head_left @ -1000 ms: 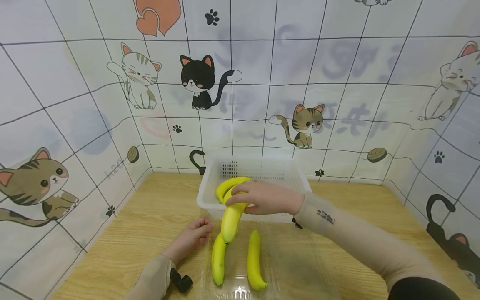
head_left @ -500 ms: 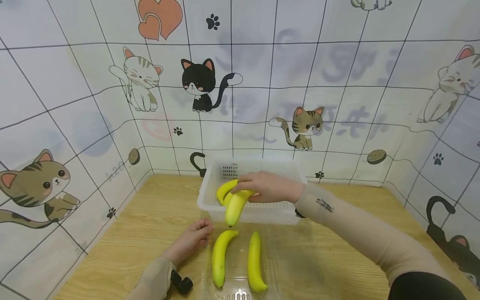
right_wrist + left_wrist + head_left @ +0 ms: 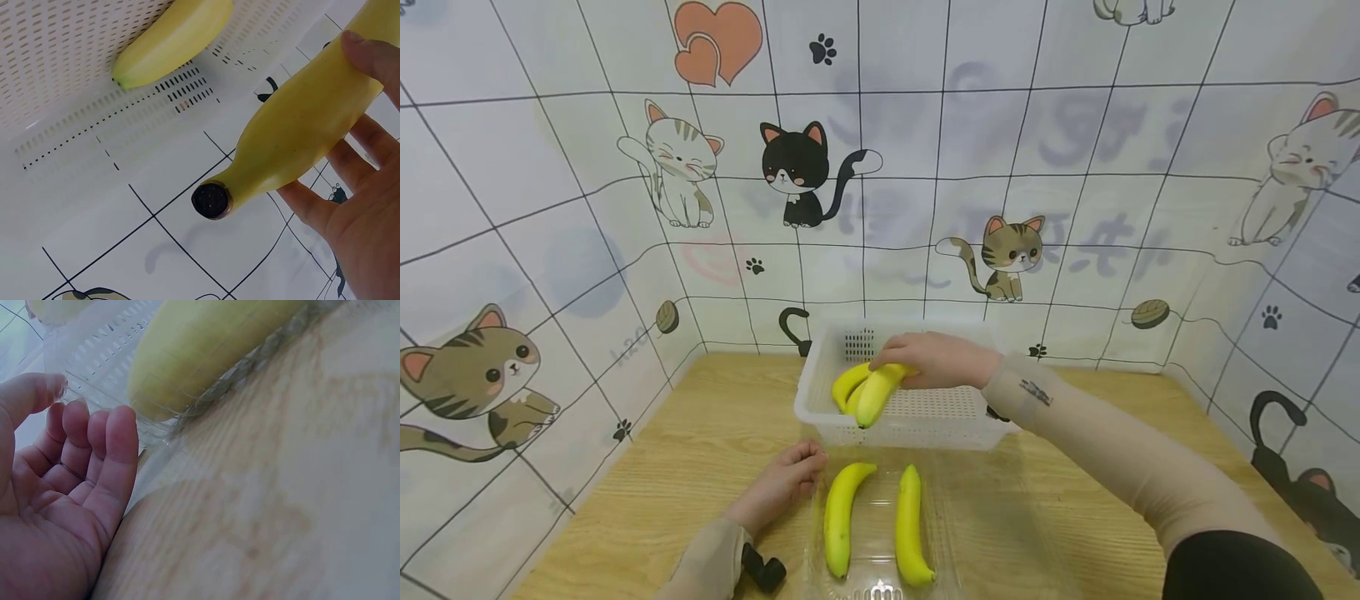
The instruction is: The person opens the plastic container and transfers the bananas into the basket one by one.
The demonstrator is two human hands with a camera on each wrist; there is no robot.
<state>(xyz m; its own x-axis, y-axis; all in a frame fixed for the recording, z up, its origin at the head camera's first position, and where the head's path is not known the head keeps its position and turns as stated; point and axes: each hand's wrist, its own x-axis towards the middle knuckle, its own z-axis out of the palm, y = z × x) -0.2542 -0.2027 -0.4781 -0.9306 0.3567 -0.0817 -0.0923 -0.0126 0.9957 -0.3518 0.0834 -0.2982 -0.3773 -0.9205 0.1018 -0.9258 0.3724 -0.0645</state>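
Observation:
My right hand (image 3: 936,360) grips a yellow banana (image 3: 878,396) over the front left of the white plastic basket (image 3: 973,433). In the right wrist view, the held banana (image 3: 306,112) points its dark end down, with thumb on one side and fingers on the other. At least one other banana (image 3: 175,44) lies inside the basket. Before the basket stands a clear plastic box (image 3: 880,533) with two bananas side by side, a left banana (image 3: 841,521) and a right banana (image 3: 910,529). My left hand (image 3: 786,479) pinches the box's left rim between thumb and curled fingertips (image 3: 119,422).
The wooden table (image 3: 647,500) runs to a corner of tile-patterned walls (image 3: 902,208) printed with cats. The basket stands near the back wall. A black wrist device (image 3: 763,568) sits on my left wrist, beside the box.
My right hand has lifted the banana up and back from above the box to over the basket. The two bananas in the box and my left hand stay in place.

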